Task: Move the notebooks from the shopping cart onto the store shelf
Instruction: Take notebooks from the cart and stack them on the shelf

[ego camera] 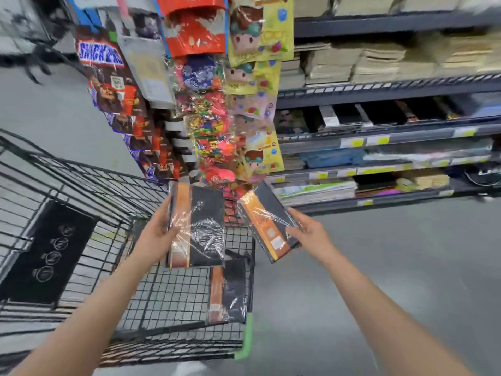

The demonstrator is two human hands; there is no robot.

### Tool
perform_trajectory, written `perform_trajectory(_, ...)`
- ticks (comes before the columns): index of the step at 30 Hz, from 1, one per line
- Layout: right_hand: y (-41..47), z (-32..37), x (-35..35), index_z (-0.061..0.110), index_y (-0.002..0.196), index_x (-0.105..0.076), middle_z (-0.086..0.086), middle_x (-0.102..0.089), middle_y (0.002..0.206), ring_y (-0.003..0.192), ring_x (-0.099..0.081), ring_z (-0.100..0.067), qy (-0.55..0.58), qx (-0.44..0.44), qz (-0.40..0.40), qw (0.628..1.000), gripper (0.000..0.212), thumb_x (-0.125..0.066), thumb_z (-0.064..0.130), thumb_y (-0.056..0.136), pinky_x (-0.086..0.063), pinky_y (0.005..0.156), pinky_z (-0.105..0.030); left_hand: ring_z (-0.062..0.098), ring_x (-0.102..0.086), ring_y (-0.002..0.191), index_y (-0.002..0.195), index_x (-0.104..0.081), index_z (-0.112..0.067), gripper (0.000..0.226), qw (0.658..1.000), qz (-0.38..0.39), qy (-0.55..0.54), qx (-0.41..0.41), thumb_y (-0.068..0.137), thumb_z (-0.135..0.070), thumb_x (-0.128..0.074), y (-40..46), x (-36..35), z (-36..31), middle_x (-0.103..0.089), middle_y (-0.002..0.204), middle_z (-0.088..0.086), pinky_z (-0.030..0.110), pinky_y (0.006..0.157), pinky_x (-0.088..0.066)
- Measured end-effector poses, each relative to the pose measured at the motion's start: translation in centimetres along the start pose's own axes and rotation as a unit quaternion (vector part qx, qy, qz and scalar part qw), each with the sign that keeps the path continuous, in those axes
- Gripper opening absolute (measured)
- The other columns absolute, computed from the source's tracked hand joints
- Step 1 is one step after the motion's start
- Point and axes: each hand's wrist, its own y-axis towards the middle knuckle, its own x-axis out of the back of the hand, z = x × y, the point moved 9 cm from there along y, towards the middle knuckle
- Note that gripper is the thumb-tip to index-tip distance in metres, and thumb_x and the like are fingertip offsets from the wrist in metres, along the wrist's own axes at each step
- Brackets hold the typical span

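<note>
The store shelf [379, 90] rose at the right in several tiers, its upper levels stacked with pale pads and a middle tier holding dark covers much like the ones in hand. The shopping cart [81, 213] stood at the left, and 1 wrapped notebook [227, 291] lay on its wire floor near the right wall.

The step looked like the carry from cart to shelf. The left hand [157, 229] gripped a black-and-orange notebook [198, 226] by its left edge, fingers curled round it, above the cart. The right hand [306, 229] pinched a second notebook [268, 223], tilted, just outside the cart toward the shelf. Next would likely be a reach right to the matching tier.

Each notebook was shrink-wrapped and glossy, so probably slippery.
</note>
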Motion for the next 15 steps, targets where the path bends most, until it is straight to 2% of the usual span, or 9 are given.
perform_trajectory(2, -0.3, -0.7, 4.2, 0.003, 0.134, -0.043, -0.003, -0.047, 0.135, 0.120, -0.048, -0.014, 0.004, 0.012, -0.004, 1.000, 0.052, -0.056, -0.007, 0.085, -0.036, 0.107, -0.027, 0.026, -0.058, 0.109, 0.144, -0.024, -0.042, 0.074, 1.000, -0.009, -0.007, -0.005, 0.089, -0.001, -0.055, -0.4, -3.7, -2.9, -0.051, 0.134, 0.014, 0.049, 0.097, -0.046)
perform_trajectory(3, -0.6, -1.2, 6.3, 0.003, 0.133, -0.045, -0.005, -0.051, 0.132, 0.115, -0.052, -0.011, 0.009, 0.014, -0.009, 1.000, 0.051, -0.056, -0.008, 0.084, -0.036, 0.108, -0.030, 0.027, -0.056, 0.113, 0.142, -0.023, -0.047, 0.076, 1.000, -0.008, -0.008, -0.014, 0.089, -0.004, -0.056, -0.5, -5.8, -4.5, -0.047, 0.139, 0.012, 0.051, 0.098, -0.044)
perform_trajectory(5, -1.0, -2.5, 10.3, 0.004, 0.133, -0.046, -0.003, -0.055, 0.124, 0.103, -0.055, -0.001, 0.018, 0.006, -0.023, 1.000, 0.052, -0.055, -0.010, 0.084, -0.040, 0.100, -0.024, 0.028, -0.054, 0.117, 0.137, -0.021, -0.057, 0.077, 1.000, 0.006, -0.007, -0.028, 0.089, -0.007, -0.057, -0.4, -10.1, -7.2, -0.046, 0.142, 0.005, 0.053, 0.099, -0.043)
perform_trajectory(7, -1.6, -3.8, 14.2, 0.006, 0.135, -0.044, -0.004, -0.055, 0.122, 0.107, -0.052, -0.007, 0.025, -0.003, -0.045, 0.999, 0.053, -0.053, -0.010, 0.085, -0.039, 0.092, -0.013, 0.027, -0.055, 0.114, 0.141, -0.019, -0.051, 0.076, 0.999, 0.025, -0.004, -0.034, 0.089, -0.007, -0.056, -0.3, -14.5, -9.7, -0.048, 0.138, 0.002, 0.051, 0.098, -0.044)
perform_trajectory(9, -2.0, -5.2, 18.0, 0.004, 0.135, -0.042, -0.008, -0.055, 0.122, 0.105, -0.051, -0.010, 0.033, -0.008, -0.069, 0.997, 0.054, -0.051, -0.014, 0.084, -0.039, 0.078, -0.001, 0.026, -0.049, 0.121, 0.145, -0.019, -0.040, 0.074, 0.998, 0.038, 0.005, -0.045, 0.090, -0.007, -0.056, 0.2, -18.5, -11.8, -0.040, 0.143, 0.003, 0.048, 0.103, -0.041)
perform_trajectory(11, -2.1, -7.2, 21.7, 0.001, 0.132, -0.044, -0.012, -0.058, 0.116, 0.084, -0.059, -0.002, 0.047, -0.023, -0.090, 0.995, 0.050, -0.048, -0.016, 0.085, -0.043, 0.064, -0.001, 0.027, -0.042, 0.129, 0.147, -0.021, -0.032, 0.072, 0.996, 0.055, 0.011, -0.066, 0.089, -0.006, -0.056, 0.9, -22.1, -13.7, -0.036, 0.147, 0.006, 0.048, 0.107, -0.036)
perform_trajectory(13, -2.1, -9.3, 25.3, 0.002, 0.129, -0.047, -0.010, -0.059, 0.104, 0.056, -0.058, 0.011, 0.060, -0.046, -0.116, 0.990, 0.046, -0.047, -0.015, 0.086, -0.044, 0.055, -0.004, 0.024, -0.039, 0.132, 0.147, -0.023, -0.026, 0.071, 0.993, 0.071, 0.016, -0.089, 0.089, -0.004, -0.056, 1.7, -25.4, -15.2, -0.035, 0.147, 0.001, 0.048, 0.110, -0.033)
perform_trajectory(15, -2.0, -11.0, 28.7, 0.004, 0.128, -0.047, -0.009, -0.059, 0.101, 0.051, -0.058, 0.011, 0.067, -0.062, -0.140, 0.986, 0.043, -0.048, -0.011, 0.088, -0.045, 0.053, -0.006, 0.018, -0.036, 0.132, 0.147, -0.024, -0.023, 0.069, 0.993, 0.076, 0.011, -0.086, 0.089, 0.001, -0.054, 2.6, -28.4, -16.6, -0.033, 0.146, -0.004, 0.037, 0.111, -0.031)
